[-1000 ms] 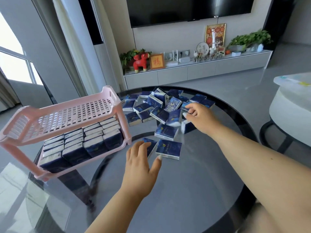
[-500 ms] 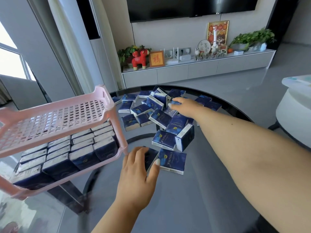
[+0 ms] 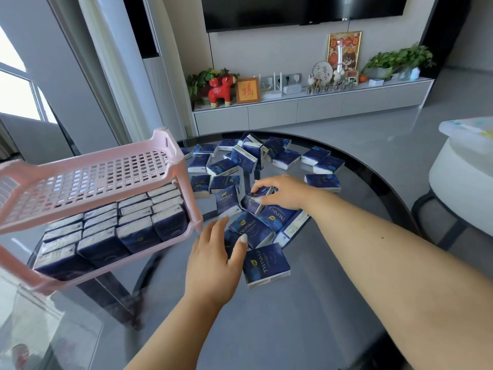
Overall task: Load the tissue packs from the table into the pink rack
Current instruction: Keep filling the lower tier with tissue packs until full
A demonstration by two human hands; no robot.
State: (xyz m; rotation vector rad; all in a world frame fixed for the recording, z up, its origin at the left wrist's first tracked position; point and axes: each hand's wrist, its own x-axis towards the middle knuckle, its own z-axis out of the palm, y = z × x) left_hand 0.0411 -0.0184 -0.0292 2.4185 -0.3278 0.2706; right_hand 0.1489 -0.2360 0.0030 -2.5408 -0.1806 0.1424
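Your right hand (image 3: 282, 194) is pinching a pack (image 3: 257, 201); left hand (image 3: 213, 263), fingers relaxed, is reaching packs just right of the rack (image 3: 170, 166).

One head-worn view looks forward and down, close over the round table (image 3: 306, 329); wide-angle.

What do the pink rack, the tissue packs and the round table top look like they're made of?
Pink rack: apparently moulded plastic, matte, with a perforated grid shelf and rounded posts.
Tissue packs: seemingly thin plastic film wrap, dark blue, printed, with a slight sheen and white tissue showing at the edges.
Table top: probably dark glass, glossy, since it mirrors the room and the base shows through.
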